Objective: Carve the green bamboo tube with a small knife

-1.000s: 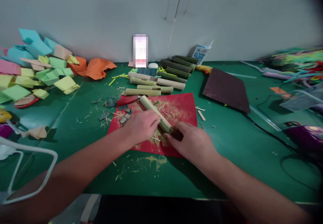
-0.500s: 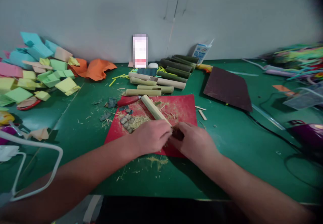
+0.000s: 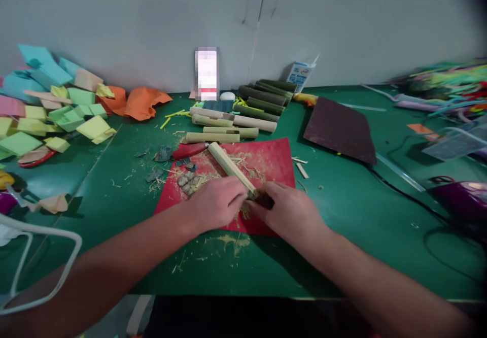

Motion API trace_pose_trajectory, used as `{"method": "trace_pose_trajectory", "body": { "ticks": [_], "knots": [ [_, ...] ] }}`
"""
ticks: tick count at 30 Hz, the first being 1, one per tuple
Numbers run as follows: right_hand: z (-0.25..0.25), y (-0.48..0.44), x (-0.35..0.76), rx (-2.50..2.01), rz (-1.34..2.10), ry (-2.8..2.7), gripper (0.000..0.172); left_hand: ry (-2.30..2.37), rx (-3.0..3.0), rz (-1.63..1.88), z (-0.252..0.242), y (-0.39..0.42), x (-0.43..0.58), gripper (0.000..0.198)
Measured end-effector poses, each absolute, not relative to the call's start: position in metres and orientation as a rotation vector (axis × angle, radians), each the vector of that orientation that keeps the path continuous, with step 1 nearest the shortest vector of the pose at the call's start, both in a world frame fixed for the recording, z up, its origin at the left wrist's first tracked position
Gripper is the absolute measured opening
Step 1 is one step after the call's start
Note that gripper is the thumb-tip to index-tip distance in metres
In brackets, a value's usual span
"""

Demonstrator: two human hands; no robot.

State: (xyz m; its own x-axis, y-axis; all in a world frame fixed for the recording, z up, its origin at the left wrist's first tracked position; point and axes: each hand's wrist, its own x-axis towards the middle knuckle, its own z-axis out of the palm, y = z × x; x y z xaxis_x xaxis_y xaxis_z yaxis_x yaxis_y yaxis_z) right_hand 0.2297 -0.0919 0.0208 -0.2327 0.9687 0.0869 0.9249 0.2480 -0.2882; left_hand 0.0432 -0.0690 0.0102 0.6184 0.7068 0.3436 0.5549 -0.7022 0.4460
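Note:
A pale peeled bamboo tube (image 3: 230,166) slants over a red sheet (image 3: 279,163), its near end between my hands. My left hand (image 3: 217,203) is closed around the tube near that end, knuckles up. At the tube's near end, my right hand (image 3: 291,210) is closed in a pinch. Something dark shows between its thumb and fingers, too shadowed to make out. A red-handled tool (image 3: 191,150) lies beyond my left hand, its tip beside the tube. Worn grey scraps (image 3: 187,181) and pale shavings lie on the sheet by my left hand.
Several cut bamboo tubes (image 3: 213,137) lie behind the sheet, with green ones (image 3: 262,94) farther back. A dark brown sheet (image 3: 340,130) is on the right. Folded paper pieces (image 3: 57,109) heap at the left. A lit phone (image 3: 207,74) leans against the wall. A white cable frame (image 3: 72,262) stands near my left arm.
My left hand has shifted slightly left along with the tube's near end, and more of that end shows. My right hand stays close to it. The whole view has drifted a little.

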Motion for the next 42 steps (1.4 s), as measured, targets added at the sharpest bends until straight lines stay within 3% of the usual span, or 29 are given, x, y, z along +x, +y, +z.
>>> {"method": "trace_pose_trajectory", "body": {
  "ticks": [6,11,24,29,33,38,42],
  "knots": [
    [0.018,-0.09,0.231,-1.79,0.22,-2.273,0.025,1.046,2.552,0.762,0.009,-0.068,0.046,0.019],
    [0.018,-0.09,0.23,-1.761,0.261,-2.266,0.019,0.917,2.574,0.714,0.011,-0.066,0.049,0.018],
    [0.02,-0.089,0.23,-1.83,0.344,-2.234,0.023,1.129,2.559,0.801,0.012,-0.059,0.047,0.018],
    [0.021,-0.09,0.229,-1.818,0.363,-2.231,0.017,0.983,2.544,0.705,0.013,-0.059,0.047,0.017],
    [0.022,-0.091,0.228,-1.845,0.414,-2.187,0.021,1.245,2.536,0.844,0.011,-0.052,0.039,0.017],
    [0.021,-0.09,0.228,-1.805,0.39,-2.208,0.019,1.002,2.586,0.73,0.011,-0.059,0.041,0.017],
    [0.022,-0.089,0.228,-1.831,0.404,-2.209,0.022,1.173,2.563,0.824,0.012,-0.06,0.044,0.019]
  ]
}}
